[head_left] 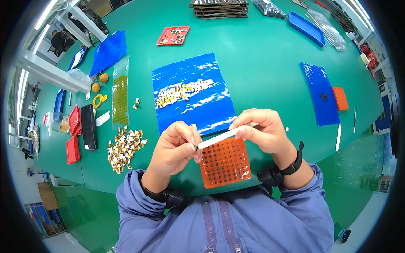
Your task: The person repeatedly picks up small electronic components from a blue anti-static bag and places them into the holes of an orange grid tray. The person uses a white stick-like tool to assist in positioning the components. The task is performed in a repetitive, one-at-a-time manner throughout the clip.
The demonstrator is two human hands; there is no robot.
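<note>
A flat white strip spans the gap between my hands, above an orange tray with rows of small dark parts. My right hand pinches its upper end between thumb and fingers. At its lower end my left hand is closed in a pinch on a small dark part, mostly covered by the fingertips. Just beyond lies a blue sheet bearing rows of small white-and-gold pieces. A loose heap of similar pieces sits left of my left hand.
Left are a black case, red trays, yellow tape and a yellow-green gridded sheet. Right are another blue sheet, an orange block, tweezers and another white strip. A red tray of pieces lies farther back.
</note>
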